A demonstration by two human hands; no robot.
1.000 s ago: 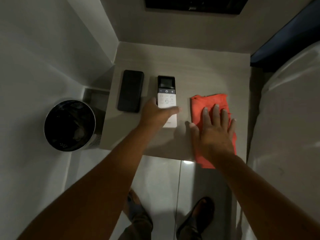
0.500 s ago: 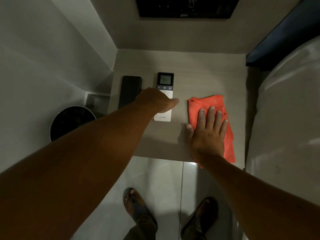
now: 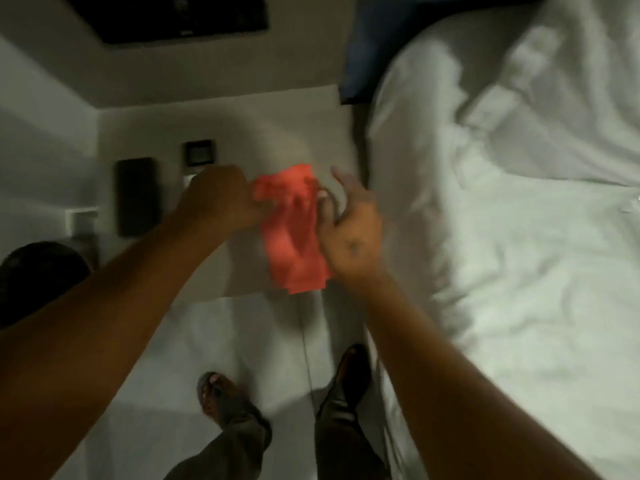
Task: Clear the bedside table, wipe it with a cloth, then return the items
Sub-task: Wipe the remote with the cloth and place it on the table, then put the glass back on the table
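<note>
The red cloth (image 3: 291, 237) is bunched and lifted over the right front part of the pale bedside table (image 3: 242, 133). My right hand (image 3: 349, 233) grips its right edge, thumb on the fabric and index finger sticking up. My left hand (image 3: 218, 195) is closed at the cloth's upper left corner and seems to pinch it. A black phone (image 3: 136, 195) lies flat on the table's left side. Beside it lies the white remote (image 3: 198, 153); my left hand hides its lower half. The view is blurred.
A white bed (image 3: 502, 237) runs along the table's right side. A dark round bin (image 3: 38, 275) stands on the floor to the left. A black panel (image 3: 180, 15) is set in the wall behind. My feet are on the white floor below.
My left hand moved from over the remote to the cloth's left corner. My right hand went from lying flat on the cloth to gripping it, and the cloth rose. The view swung right.
</note>
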